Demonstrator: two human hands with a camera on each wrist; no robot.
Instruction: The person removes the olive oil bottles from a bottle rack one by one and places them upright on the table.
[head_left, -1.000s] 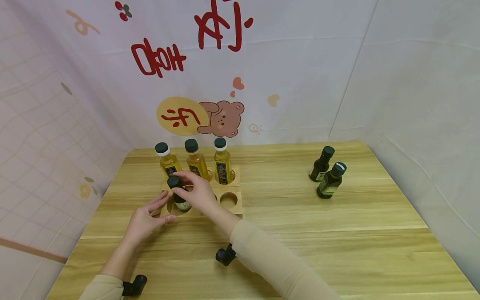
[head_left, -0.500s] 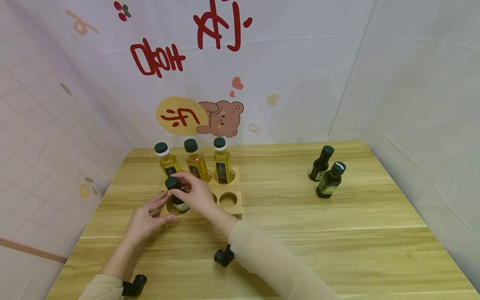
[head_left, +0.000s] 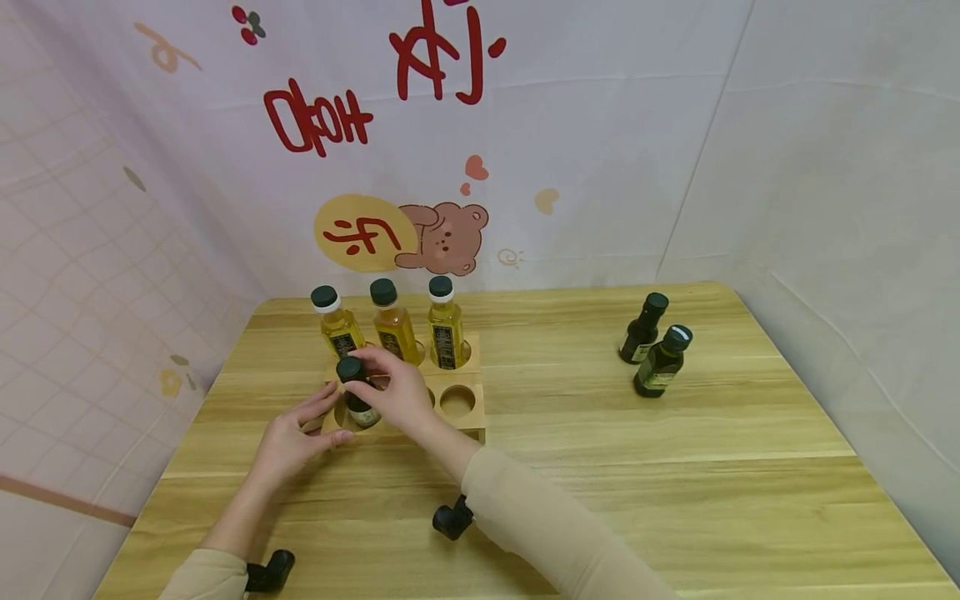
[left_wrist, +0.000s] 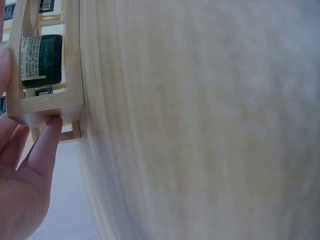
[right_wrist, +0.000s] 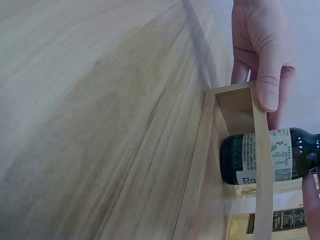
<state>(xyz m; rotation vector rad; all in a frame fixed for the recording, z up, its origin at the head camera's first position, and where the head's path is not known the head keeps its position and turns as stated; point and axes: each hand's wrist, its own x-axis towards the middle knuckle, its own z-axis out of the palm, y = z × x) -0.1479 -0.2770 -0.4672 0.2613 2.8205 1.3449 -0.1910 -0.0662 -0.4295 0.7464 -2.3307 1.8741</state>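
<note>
My right hand (head_left: pixel 401 390) pinches a dark green bottle (head_left: pixel 363 414) near its dark cap. The bottle leans slightly in the front-left hole of a two-row wooden bottle rack (head_left: pixel 474 421). Its lower end shows inside the frame in the left wrist view, above the bottom rail (left_wrist: pixel 75 55). At the rack's left end, my left hand (head_left: pixel 288 442) holds the wood, its thumb at the front corner and fingers along the side. Three bottles of yellow oil stand in the back row: left (head_left: pixel 339 327), middle (head_left: pixel 395 332) and right (head_left: pixel 447 333). My right hand partly hides the front middle hole.
The front-right hole (head_left: pixel 457 401) holds no bottle. Farther right on the wooden table (head_left: pixel 675 492) stand a slim dark bottle (head_left: pixel 641 333) and a squarer green bottle (head_left: pixel 660 367), close together. A printed white cloth (head_left: pixel 585 150) hangs behind the table.
The dark green bottle has shifted and tilted very slightly within its hole, still in my right hand's pinch. My left hand stays at the rack's end.
</note>
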